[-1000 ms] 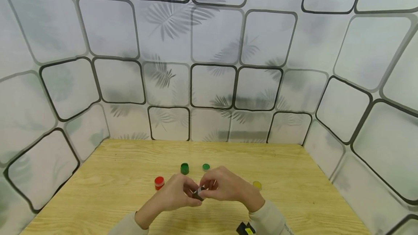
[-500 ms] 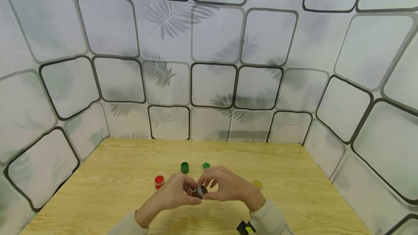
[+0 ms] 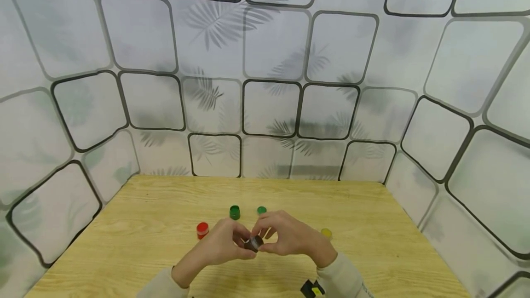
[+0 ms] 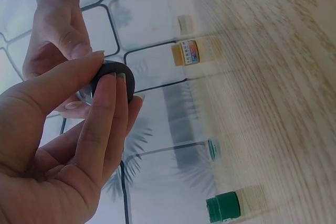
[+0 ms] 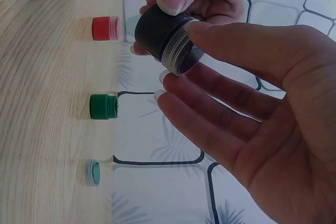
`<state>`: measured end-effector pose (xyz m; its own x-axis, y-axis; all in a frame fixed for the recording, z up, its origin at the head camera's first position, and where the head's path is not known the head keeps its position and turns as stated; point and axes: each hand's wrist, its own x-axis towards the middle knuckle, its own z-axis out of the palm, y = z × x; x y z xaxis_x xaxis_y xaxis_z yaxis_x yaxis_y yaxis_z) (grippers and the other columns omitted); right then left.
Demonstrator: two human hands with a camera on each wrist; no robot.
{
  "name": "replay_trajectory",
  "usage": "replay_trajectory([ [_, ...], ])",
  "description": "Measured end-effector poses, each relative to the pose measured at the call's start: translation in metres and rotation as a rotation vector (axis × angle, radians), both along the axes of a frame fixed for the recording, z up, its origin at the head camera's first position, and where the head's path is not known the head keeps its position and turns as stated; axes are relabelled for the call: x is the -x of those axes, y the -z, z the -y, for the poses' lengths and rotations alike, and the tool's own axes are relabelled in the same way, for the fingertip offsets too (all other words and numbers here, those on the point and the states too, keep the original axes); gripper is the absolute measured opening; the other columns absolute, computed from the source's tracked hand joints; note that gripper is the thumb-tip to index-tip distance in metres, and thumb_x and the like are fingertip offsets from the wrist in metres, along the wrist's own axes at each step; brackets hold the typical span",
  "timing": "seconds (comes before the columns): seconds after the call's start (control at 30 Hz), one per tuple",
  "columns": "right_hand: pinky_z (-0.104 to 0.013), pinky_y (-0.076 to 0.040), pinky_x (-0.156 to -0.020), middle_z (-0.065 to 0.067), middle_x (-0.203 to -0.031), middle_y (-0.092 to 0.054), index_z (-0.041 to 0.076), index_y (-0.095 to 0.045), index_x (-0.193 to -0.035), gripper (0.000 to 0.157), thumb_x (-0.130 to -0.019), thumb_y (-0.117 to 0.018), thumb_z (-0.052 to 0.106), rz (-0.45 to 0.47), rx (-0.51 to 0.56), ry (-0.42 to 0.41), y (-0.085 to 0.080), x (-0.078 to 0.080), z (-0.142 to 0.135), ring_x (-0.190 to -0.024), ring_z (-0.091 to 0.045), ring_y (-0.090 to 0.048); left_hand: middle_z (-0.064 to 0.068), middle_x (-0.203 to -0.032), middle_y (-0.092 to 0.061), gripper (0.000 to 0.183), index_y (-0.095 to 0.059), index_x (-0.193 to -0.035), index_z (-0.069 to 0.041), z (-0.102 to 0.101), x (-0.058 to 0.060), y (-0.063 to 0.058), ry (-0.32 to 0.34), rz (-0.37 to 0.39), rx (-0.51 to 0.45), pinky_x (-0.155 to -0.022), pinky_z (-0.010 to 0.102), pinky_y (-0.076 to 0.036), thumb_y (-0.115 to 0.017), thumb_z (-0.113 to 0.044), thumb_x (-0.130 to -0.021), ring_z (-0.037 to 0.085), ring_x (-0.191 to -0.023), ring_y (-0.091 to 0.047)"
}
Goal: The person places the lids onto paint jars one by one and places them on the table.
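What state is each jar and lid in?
Black jar, tilted, held in left hand, seemingly closed.
Green jar, upright, open.
Green lid, loose on the table.
Red jar, upright, closed.
Yellow jar, upright, open or closed unclear.
Pale yellowish thing, too blurred to tell.

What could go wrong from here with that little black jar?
It might slip: the left hand grips the black jar above the table, while the right hand touches its clear lid with just the fingertips. The jar is tilted, so anything inside could spill if the lid came off. The green jar stands open nearby; a stray knock might tip it.
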<state>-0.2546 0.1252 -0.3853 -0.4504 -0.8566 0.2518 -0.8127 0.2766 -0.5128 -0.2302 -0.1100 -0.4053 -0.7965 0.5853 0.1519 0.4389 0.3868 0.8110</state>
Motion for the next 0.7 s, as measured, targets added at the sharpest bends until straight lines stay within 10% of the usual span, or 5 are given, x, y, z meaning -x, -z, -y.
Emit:
replay_trajectory([
  [0.7,-0.014,-0.058,-0.074,-0.006,-0.101,-0.073,0.010,-0.073,-0.110,0.013,-0.099,-0.071,0.017,0.067,-0.011,0.046,-0.0001,-0.0017,0.0012,-0.081,0.003,-0.066,0.004,-0.091,-0.080,0.014,-0.081,-0.094,-0.012,-0.0008,-0.0014,-0.0009,-0.010,0.026,0.007,-0.066,0.019,-0.057,-0.087,-0.018,-0.083,0.003,-0.074,-0.071],
])
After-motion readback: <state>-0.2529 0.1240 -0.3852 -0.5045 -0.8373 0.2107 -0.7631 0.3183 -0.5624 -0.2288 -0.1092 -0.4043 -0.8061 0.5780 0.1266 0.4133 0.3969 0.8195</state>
